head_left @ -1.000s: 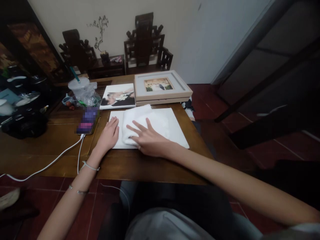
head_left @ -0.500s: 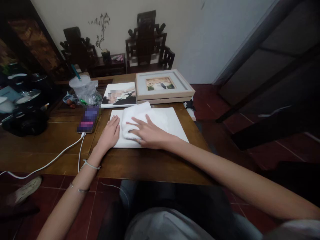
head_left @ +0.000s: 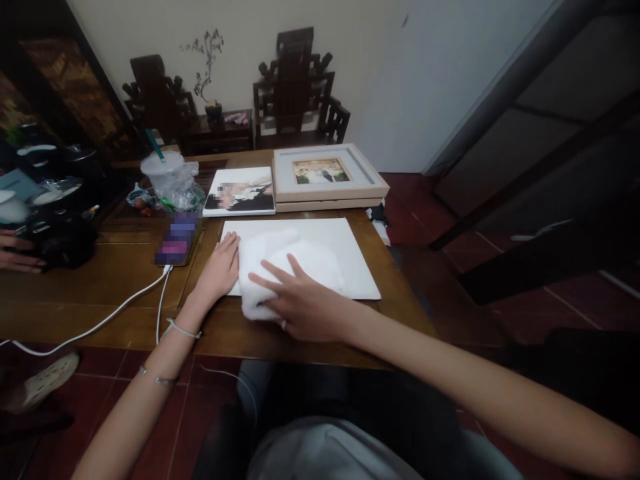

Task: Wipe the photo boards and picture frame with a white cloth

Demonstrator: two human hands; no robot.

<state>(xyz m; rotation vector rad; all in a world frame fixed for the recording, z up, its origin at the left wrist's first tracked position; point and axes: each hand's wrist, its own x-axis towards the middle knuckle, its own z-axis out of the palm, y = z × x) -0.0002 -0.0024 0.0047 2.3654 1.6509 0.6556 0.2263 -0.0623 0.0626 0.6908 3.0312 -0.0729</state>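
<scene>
A folded white cloth (head_left: 260, 250) lies over the left and near part of a flat white panel (head_left: 355, 260) on the wooden table. My right hand (head_left: 305, 300) presses on the cloth from above, fingers spread across it. Its lower fingers bend at the cloth's near edge, and the thumb side is partly hidden. The cloth hangs a little past the panel's near edge. My left hand (head_left: 220, 267) rests flat on the panel's left edge, fingers stretched out, close beside the cloth. Whatever is under the cloth is hidden.
Behind the panel sit a photo print (head_left: 240, 192) and stacked picture frames (head_left: 327, 173). To the left are a phone (head_left: 177, 239) with a white charging cable (head_left: 125, 303), a plastic cup (head_left: 163, 167) with a straw and a black camera (head_left: 55, 237). Another person's hand (head_left: 20, 253) is beside the camera.
My right hand has drawn the cloth toward me, past the panel's near edge. My left hand stays in place. Another person's hand has come into view at the far left.
</scene>
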